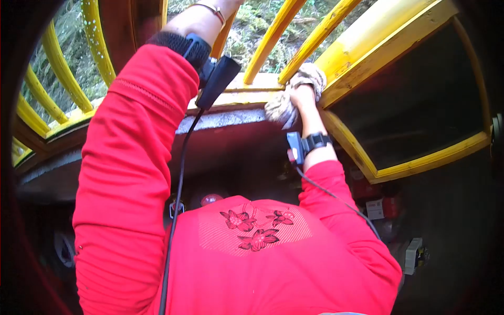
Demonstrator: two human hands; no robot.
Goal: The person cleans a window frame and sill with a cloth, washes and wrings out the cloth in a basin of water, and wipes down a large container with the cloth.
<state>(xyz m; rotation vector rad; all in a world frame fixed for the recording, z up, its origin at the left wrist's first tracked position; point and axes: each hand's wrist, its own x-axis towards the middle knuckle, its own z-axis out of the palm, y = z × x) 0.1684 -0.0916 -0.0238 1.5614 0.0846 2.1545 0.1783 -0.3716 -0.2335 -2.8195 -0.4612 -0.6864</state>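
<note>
My right hand point(303, 95) is closed on a bunched, light-coloured patterned cloth point(282, 110). It presses the cloth against the yellow window frame, at the sill point(247, 97) beside the foot of a yellow bar point(315, 39). My left arm reaches up past the bars. Only the heel of my left hand point(227, 5) shows at the top edge, beyond a bracelet; its fingers are cut off by the frame, so I cannot see what they touch. Both wrists wear strapped devices with black cables.
A yellow-framed casement with a dark pane point(420, 94) stands swung inward on the right. More yellow bars point(63, 68) run along the left, with greenery outside. Below the sill, in shadow, are a red round object point(211, 199), a white-and-red box point(380, 209) and a pale object point(413, 256).
</note>
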